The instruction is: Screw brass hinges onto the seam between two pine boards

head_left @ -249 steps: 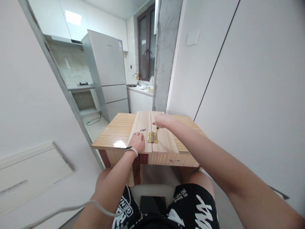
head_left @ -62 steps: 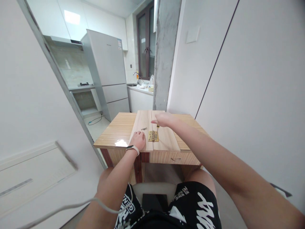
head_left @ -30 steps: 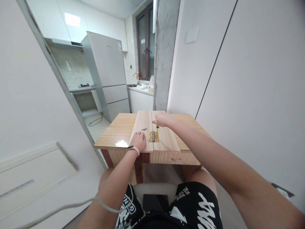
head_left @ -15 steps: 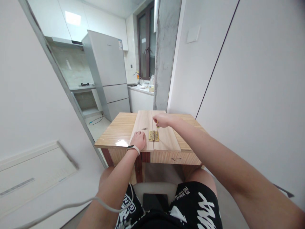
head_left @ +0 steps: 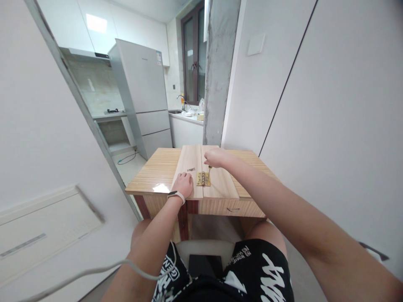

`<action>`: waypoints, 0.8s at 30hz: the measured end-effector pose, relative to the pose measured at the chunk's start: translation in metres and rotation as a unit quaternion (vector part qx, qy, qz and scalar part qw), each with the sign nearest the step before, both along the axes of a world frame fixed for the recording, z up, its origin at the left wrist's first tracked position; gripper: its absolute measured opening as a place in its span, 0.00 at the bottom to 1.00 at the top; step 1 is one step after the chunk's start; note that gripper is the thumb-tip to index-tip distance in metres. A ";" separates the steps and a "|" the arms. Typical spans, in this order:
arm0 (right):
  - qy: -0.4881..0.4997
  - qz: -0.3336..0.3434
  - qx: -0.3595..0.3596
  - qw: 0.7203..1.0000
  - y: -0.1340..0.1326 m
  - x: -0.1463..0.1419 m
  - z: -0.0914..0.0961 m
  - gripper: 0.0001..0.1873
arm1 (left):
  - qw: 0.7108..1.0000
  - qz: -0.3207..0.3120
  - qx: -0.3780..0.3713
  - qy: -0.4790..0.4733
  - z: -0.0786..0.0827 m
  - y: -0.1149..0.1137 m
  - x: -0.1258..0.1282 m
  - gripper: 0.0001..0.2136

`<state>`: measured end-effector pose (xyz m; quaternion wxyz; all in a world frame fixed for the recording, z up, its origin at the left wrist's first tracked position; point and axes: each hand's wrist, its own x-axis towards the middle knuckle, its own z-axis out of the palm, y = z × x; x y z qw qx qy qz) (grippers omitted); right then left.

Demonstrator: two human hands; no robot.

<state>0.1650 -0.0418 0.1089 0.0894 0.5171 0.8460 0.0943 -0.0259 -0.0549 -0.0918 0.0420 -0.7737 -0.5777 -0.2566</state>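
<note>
Two pale wooden boards lie side by side, the left board (head_left: 191, 156) and the right board (head_left: 223, 181), with a narrow seam between them. Across that seam, near the front, sits a brass hinge (head_left: 203, 179). My right hand (head_left: 215, 157) is closed around the handle of a screwdriver (head_left: 209, 168), most of which the fist hides. Its shaft points down at the right leaf of the hinge. My left hand (head_left: 184, 184) lies flat on the left board, fingers stretched out, a little left of the hinge.
Under the boards stands a small wooden table (head_left: 151, 173) with a front drawer (head_left: 233, 209). A small dark piece (head_left: 191, 170) lies on the left board. A grey cable (head_left: 126, 263) crosses my left forearm. Beyond are a refrigerator (head_left: 143, 84) and a sink counter (head_left: 185, 130).
My right hand has shifted slightly to the right and turned, so less of the screwdriver's handle shows. My left hand, the boards and the hinge stay in place.
</note>
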 end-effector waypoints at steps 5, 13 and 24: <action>0.009 0.055 -0.021 0.998 0.007 0.001 -0.002 0.09 | 1.000 0.002 -0.006 -0.002 0.001 -0.001 0.000 0.11; 0.034 0.029 0.024 0.999 0.007 0.000 -0.009 0.30 | 1.000 0.002 0.004 0.005 -0.001 0.001 0.000 0.10; 0.011 0.027 -0.006 1.000 -0.004 -0.003 0.004 0.17 | 1.000 0.005 0.000 0.006 -0.001 0.001 0.000 0.10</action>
